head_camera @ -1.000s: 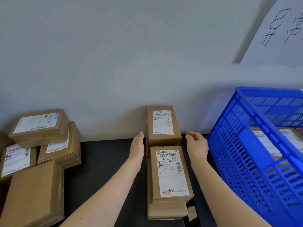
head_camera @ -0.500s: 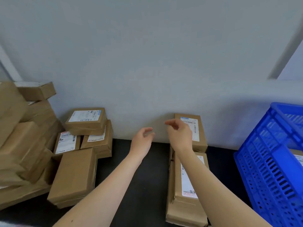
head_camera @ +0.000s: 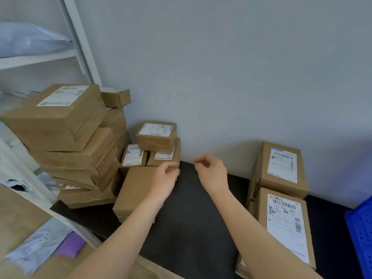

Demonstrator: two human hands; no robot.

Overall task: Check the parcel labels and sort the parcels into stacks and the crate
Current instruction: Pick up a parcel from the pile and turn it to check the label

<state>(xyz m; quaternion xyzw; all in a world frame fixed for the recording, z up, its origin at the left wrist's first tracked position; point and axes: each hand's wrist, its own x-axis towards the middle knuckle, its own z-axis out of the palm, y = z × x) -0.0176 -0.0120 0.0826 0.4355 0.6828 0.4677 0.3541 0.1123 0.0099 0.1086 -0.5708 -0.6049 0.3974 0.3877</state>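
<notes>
My left hand (head_camera: 165,178) hovers with loosely curled fingers over the far end of a plain brown parcel (head_camera: 134,192) lying label-down on the black table (head_camera: 191,218). My right hand (head_camera: 211,174) hangs above the bare table, fingers loosely curled, holding nothing. Behind the plain parcel sit three small labelled parcels (head_camera: 157,135). On the right stand two labelled parcels, the far one (head_camera: 281,168) and the near one (head_camera: 285,228), stacked on other boxes. A corner of the blue crate (head_camera: 360,238) shows at the right edge.
A tall, leaning pile of brown boxes (head_camera: 66,137) fills the left side against a white metal shelf frame (head_camera: 80,43). Grey mailer bags (head_camera: 38,246) and a purple item lie at the lower left. A grey wall runs behind the table.
The view has swung left, bringing the tall pile and shelf into sight. Both hands left the right stack and moved left; my left hand now hovers over the plain parcel.
</notes>
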